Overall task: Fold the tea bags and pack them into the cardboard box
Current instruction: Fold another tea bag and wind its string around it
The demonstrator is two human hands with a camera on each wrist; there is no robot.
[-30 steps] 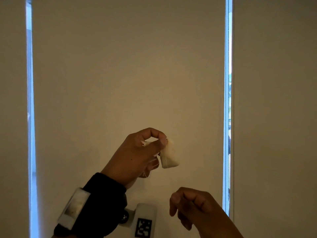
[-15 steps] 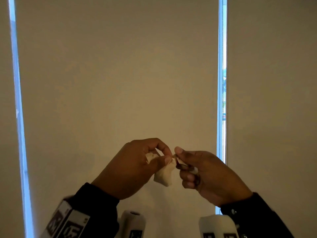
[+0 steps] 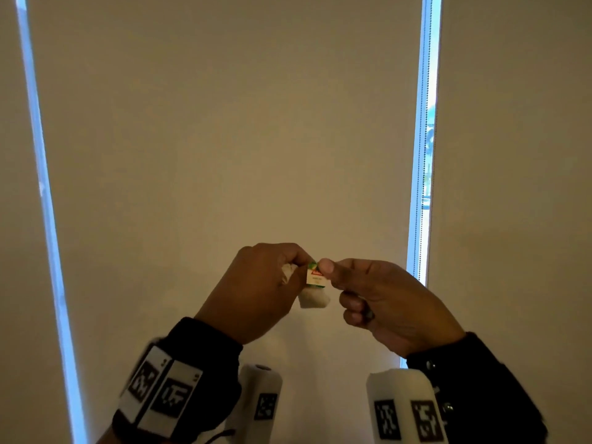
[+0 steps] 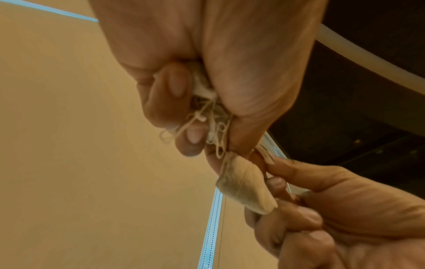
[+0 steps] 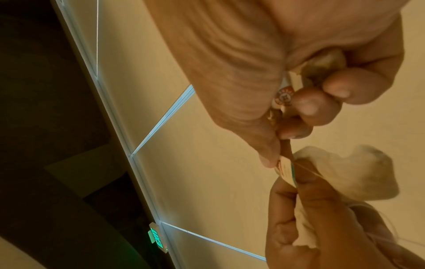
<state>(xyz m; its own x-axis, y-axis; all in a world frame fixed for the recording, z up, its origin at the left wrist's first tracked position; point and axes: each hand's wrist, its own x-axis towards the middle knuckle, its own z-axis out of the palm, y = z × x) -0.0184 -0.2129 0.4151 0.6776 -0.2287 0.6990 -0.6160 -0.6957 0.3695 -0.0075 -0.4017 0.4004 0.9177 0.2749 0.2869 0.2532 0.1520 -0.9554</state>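
Both hands are raised in front of a beige blind. My left hand point(image 3: 298, 269) pinches the top of a small white tea bag point(image 3: 313, 299), which hangs below its fingers. The bag's string point(image 4: 214, 127) is bunched loosely inside the left hand's curled fingers point(image 4: 177, 87). My right hand point(image 3: 326, 270) pinches the bag's paper tag point(image 3: 315, 277), white with green and red print, right next to the left hand's fingertips. In the right wrist view the tag point(image 5: 286, 168) sits between thumb and forefinger, beside the tea bag point(image 5: 358, 172). The right hand's curled fingers also hold another tag point(image 5: 284, 95). No cardboard box is in view.
Beige roller blinds point(image 3: 224, 139) fill the background, with bright window gaps at the left point(image 3: 41, 187) and right point(image 3: 424, 155). A green exit sign point(image 5: 156, 238) shows on a dark wall in the right wrist view.
My right hand has come up from below to meet the left hand and now pinches the tag. The tea bag stays in the left hand's grip.
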